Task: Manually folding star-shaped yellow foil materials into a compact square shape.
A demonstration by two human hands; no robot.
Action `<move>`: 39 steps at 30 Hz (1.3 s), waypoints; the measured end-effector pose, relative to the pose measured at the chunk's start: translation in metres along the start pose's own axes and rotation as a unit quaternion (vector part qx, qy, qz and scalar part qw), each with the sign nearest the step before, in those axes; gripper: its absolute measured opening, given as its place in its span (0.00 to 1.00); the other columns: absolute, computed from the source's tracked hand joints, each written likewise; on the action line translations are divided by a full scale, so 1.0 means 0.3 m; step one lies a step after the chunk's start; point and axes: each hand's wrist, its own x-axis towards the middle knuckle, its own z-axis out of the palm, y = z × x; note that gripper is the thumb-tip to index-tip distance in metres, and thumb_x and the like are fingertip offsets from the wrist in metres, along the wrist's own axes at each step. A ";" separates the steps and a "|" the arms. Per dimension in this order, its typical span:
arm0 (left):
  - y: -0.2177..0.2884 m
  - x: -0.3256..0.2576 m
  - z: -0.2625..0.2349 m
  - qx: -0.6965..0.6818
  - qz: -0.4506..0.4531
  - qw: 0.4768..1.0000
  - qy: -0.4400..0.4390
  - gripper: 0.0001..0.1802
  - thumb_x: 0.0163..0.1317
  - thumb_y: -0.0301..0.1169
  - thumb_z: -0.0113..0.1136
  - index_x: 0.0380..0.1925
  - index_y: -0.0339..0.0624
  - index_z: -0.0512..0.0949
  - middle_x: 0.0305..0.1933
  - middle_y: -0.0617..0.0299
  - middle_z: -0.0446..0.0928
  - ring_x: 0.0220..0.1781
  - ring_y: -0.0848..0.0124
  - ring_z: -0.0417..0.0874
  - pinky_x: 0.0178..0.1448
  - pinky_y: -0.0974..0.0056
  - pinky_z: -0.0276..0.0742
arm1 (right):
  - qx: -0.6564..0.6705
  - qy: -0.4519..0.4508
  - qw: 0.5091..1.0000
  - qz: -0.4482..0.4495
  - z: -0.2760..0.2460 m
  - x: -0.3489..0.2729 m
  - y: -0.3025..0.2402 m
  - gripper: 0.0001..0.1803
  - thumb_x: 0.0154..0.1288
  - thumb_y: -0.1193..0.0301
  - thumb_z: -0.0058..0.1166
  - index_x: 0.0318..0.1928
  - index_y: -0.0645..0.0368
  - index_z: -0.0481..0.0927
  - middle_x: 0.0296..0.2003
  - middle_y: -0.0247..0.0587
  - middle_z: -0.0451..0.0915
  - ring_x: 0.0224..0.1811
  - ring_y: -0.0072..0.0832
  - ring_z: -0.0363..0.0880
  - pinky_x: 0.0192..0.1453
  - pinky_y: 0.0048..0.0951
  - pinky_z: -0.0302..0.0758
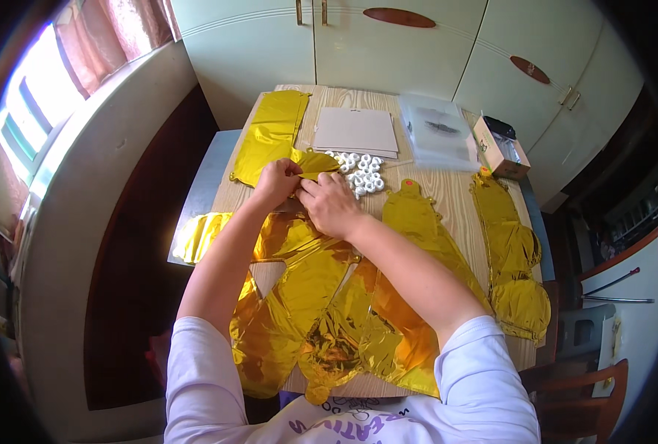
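Pinching the gold foil balloon [315,164] with my left hand [275,181] and right hand [330,203], fingers pressed together, I kept it flat on the desk [447,189] beside the white rings [362,174].

Pale cream cabinet doors [388,52] with oval brown handles stand just behind the wooden table [447,194]. Left of the table, daylight pours through a window [29,122] with pink curtains [114,37]. A wooden chair [584,396] sits right of it.

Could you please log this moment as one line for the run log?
left hand: pinching gold foil balloon | right hand: on same balloon | white rings beside
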 end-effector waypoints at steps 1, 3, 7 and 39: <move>-0.008 0.003 0.002 -0.017 0.001 1.000 0.005 0.15 0.58 0.33 0.70 0.42 0.37 0.84 0.36 0.60 0.85 0.37 0.71 0.83 0.43 0.63 0.80 | 0.000 -0.049 0.998 0.033 -0.005 0.000 -0.005 0.10 0.63 0.70 0.52 0.37 0.56 0.87 0.39 0.40 0.84 0.47 0.38 0.76 0.58 0.40 0.69; -0.031 0.005 -0.002 -0.050 0.001 0.999 0.017 0.18 0.58 0.34 0.70 0.46 0.37 0.83 0.36 0.60 0.85 0.37 0.70 0.83 0.44 0.62 0.80 | 0.002 -0.147 0.985 0.093 -0.022 0.004 -0.023 0.10 0.64 0.70 0.51 0.34 0.56 0.87 0.37 0.41 0.84 0.47 0.38 0.76 0.59 0.40 0.68; -0.017 0.005 -0.005 -0.100 -0.057 0.992 0.058 0.26 0.57 0.35 0.72 0.55 0.38 0.80 0.46 0.56 0.85 0.40 0.66 0.85 0.45 0.61 0.81 | 0.006 -0.180 0.974 0.141 -0.024 -0.022 -0.031 0.13 0.66 0.69 0.50 0.32 0.56 0.88 0.35 0.42 0.84 0.47 0.38 0.76 0.59 0.40 0.66; -0.269 0.246 -0.400 -0.033 -0.037 0.920 0.390 0.13 0.69 0.34 0.59 0.37 0.33 0.82 0.35 0.44 0.85 0.36 0.55 0.86 0.45 0.52 0.79 | 0.072 -0.292 0.927 0.225 0.063 0.093 0.085 0.14 0.62 0.73 0.52 0.45 0.63 0.86 0.49 0.51 0.83 0.57 0.49 0.77 0.63 0.40 0.76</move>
